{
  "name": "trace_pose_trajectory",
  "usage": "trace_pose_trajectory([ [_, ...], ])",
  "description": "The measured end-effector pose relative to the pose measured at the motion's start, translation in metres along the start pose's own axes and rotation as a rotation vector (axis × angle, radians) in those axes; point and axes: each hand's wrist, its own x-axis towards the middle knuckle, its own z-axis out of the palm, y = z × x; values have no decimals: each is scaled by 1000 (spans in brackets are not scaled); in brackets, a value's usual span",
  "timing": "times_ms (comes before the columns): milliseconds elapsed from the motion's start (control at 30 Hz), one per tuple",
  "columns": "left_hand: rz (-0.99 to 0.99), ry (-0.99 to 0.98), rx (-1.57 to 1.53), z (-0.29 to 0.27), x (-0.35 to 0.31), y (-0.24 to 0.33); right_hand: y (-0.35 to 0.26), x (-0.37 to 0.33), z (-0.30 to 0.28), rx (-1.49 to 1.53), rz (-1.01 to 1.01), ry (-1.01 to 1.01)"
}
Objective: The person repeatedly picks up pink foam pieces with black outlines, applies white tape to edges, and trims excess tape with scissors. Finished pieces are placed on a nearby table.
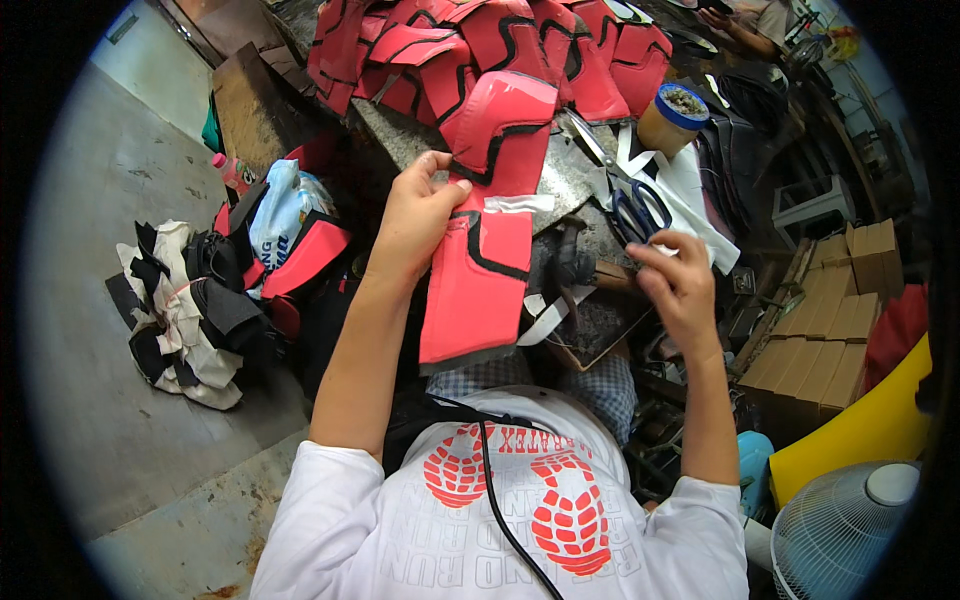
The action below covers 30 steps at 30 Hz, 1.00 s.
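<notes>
My left hand (pixel 415 213) grips the edge of a long pinkish-red shoe-upper piece (pixel 474 312) with black trim, thumb on top. Across the middle of the piece lies a short whitish strip (pixel 519 204). My right hand (pixel 682 288) is raised at the right, its fingers curled but apart and nothing visible in them. Just beyond its fingertips rest scissors (pixel 640 208) with dark blue handles, blades pointing away. Between the piece and my right hand lies a hammer (pixel 607 274) with a wooden handle.
Similar red pieces (pixel 590 62) are heaped at the far side of the table. A jar (pixel 672 118) with a blue rim stands beyond the scissors, near white cloth (pixel 705 220). Fabric scraps (pixel 190 310) sit at left; brown boxes (pixel 820 335) and a fan (pixel 845 530) are at right.
</notes>
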Motion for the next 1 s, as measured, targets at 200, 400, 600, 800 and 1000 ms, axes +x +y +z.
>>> trace_pose_trajectory([
  [200,-44,-31,-320,18,-16,7,32,39,10,-276,294,-125],
  [400,14,118,-342,12,-9,5,37,59,7,-44,574,-228],
  [600,65,141,-505,30,-2,3,-11,3,-11,609,499,-117],
  [800,145,65,-573,71,-16,3,-52,-33,-14,302,437,-197],
  [1000,138,23,-537,94,-34,-3,-66,-48,-13,452,541,-88],
])
